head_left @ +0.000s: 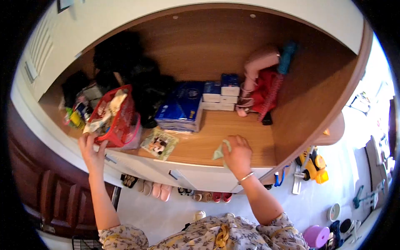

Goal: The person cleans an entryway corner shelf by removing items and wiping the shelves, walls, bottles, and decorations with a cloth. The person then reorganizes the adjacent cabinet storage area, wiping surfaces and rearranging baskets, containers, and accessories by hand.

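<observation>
My right hand (238, 155) presses a pale green cloth (218, 151) against the wooden cabinet shelf (225, 125). At the left end of the shelf, my left hand (92, 151) grips the near corner of a red plastic basket (121, 134), thumb toward the front. The basket is tilted and holds a whitish crumpled item (118, 102) and other small things I cannot make out. Between my hands lies a flat square picture (159, 144) with an animal on it. Behind it sits a blue tissue pack (180, 104).
Small blue-and-white boxes (221, 93) are stacked mid-shelf. To their right stand a pink hair-dryer-like object (260, 64), a red bag (263, 91) and a teal folded item (286, 57). Black bags (133, 71) fill the back left. Several shoes (161, 191) line the floor below.
</observation>
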### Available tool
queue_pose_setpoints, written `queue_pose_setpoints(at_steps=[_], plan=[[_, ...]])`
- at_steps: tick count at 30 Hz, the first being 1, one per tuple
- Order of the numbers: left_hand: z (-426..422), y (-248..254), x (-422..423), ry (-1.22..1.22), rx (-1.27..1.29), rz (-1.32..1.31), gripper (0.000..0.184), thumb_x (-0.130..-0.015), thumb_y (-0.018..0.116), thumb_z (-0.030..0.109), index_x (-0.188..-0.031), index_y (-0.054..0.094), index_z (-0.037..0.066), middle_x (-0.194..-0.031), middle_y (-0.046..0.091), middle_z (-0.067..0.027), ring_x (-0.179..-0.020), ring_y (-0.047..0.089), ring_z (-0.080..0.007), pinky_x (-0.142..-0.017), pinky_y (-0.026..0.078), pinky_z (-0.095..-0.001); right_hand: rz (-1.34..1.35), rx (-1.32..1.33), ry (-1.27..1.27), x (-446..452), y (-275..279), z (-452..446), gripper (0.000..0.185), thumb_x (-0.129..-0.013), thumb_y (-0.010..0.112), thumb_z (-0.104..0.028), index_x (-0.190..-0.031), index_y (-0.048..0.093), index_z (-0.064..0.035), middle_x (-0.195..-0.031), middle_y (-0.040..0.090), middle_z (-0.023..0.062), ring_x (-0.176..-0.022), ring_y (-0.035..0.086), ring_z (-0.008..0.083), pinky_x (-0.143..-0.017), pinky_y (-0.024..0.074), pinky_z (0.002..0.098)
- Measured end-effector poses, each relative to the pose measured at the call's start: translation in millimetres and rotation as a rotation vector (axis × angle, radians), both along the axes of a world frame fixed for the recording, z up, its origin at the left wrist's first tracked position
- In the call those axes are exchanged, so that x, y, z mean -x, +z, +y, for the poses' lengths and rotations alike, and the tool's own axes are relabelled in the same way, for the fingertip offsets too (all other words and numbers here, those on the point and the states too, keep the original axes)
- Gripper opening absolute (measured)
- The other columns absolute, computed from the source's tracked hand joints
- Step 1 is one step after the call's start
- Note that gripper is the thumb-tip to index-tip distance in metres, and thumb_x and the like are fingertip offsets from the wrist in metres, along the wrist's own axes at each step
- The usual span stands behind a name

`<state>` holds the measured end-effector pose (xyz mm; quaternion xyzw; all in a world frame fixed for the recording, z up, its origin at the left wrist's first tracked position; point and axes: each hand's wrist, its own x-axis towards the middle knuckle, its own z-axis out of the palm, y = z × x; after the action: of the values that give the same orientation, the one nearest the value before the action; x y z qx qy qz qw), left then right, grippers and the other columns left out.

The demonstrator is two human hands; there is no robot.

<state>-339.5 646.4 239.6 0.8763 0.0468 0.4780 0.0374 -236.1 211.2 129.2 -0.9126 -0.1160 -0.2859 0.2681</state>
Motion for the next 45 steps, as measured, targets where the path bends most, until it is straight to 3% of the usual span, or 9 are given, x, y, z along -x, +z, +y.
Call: queue_pose_setpoints(at_steps=[5,10,14,22,30,34,36,40,45], plan=[[-21,11,13,0.166,-0.022,0.116,0.052,-0.077,0.076,0.008,-0.126,0.056,0.01,-0.138,0.044,-0.0187,-0.126,0.044,-0.0373,-0.103,0.039,-0.0431,-0.05,-0.059,0.04,-1,0,-1,0.019,-0.077,0.068,-0.015,-0.095,0.064,-0.0095,-0.092,0.062,0.0106,-0.09,0.059,0.033,-0.079,0.0487,0.0436],[-85,31,5,0.167,-0.042,-0.046,0.054,-0.078,0.074,0.01,-0.128,0.056,0.009,-0.134,0.047,-0.0187,-0.123,0.047,-0.0375,-0.102,0.04,-0.0443,-0.026,-0.048,0.021,2,5,0,0.019,-0.077,0.068,-0.016,-0.095,0.064,-0.0102,-0.092,0.062,0.0098,-0.091,0.059,0.0322,-0.078,0.0488,0.0432],[-163,28,-41,-0.518,0.092,0.068,0.054,-0.081,0.073,0.022,-0.128,0.053,0.004,-0.126,0.055,-0.0176,-0.119,0.052,-0.0336,-0.1,0.041,-0.0419,-0.038,-0.029,0.025,1,1,-1,0.021,-0.077,0.068,-0.018,-0.097,0.064,-0.0097,-0.094,0.062,0.0098,-0.09,0.059,0.0323,-0.078,0.0489,0.0437],[-359,12,-152,-1.098,0.563,0.568,0.057,-0.083,0.071,0.023,-0.132,0.051,0.002,-0.124,0.057,-0.0222,-0.11,0.06,-0.0345,-0.093,0.048,-0.0398,0.119,0.032,-0.024,1,-5,0,0.029,-0.077,0.069,-0.019,-0.101,0.064,-0.005,-0.105,0.063,0.0132,-0.093,0.06,0.0356,-0.08,0.0495,0.0457],[-473,-15,-242,-0.813,0.496,0.093,0.045,-0.079,0.071,0.03,-0.112,0.06,0.002,-0.105,0.063,-0.0216,-0.096,0.061,-0.0394,-0.079,0.05,-0.0474,0.266,0.079,0.023,-5,-15,-6,0.032,-0.078,0.068,-0.029,-0.1,0.067,-0.0063,-0.099,0.067,0.0159,-0.094,0.064,0.0328,-0.076,0.0526,0.0427],[-476,-26,-257,-0.709,0.531,0.278,0.038,-0.078,0.072,0.031,-0.101,0.065,0.001,-0.093,0.066,-0.0205,-0.087,0.063,-0.0392,-0.076,0.05,-0.0482,0.176,-0.014,0.084,-7,-32,-5,0.028,-0.08,0.066,-0.029,-0.098,0.068,-0.007,-0.096,0.068,0.0144,-0.091,0.065,0.0315,-0.071,0.0527,0.0409],[-466,-21,-242,-0.807,0.47,-0.003,0.033,-0.077,0.072,0.031,-0.091,0.067,0.001,-0.083,0.066,-0.0199,-0.08,0.063,-0.0388,-0.072,0.05,-0.0479,0.287,0.06,0.133,-3,-23,-8,0.027,-0.081,0.065,-0.028,-0.098,0.068,-0.0069,-0.097,0.068,0.0139,-0.091,0.065,0.0313,-0.07,0.0525,0.0407],[-413,16,-183,-0.956,0.727,0.179,0.028,-0.08,0.07,0.026,-0.092,0.066,0.001,-0.085,0.066,-0.021,-0.078,0.062,-0.039,-0.069,0.049,-0.0477,0.242,0.21,0.026,-6,-17,-2,0.028,-0.076,0.069,-0.023,-0.099,0.067,-0.0064,-0.099,0.068,0.0144,-0.091,0.064,0.034,-0.07,0.0517,0.0437],[-296,18,-110,-1.054,1.137,0.244,0.026,-0.09,0.067,0.019,-0.109,0.063,0.002,-0.088,0.065,-0.0025,-0.077,0.057,-0.0075,-0.069,0.049,-0.0257,0.002,-0.049,0.045,4,-2,-2,0.02,-0.079,0.065,-0.014,-0.099,0.065,-0.0072,-0.097,0.063,0.0147,-0.089,0.061,0.0369,-0.075,0.0502,0.0453]])
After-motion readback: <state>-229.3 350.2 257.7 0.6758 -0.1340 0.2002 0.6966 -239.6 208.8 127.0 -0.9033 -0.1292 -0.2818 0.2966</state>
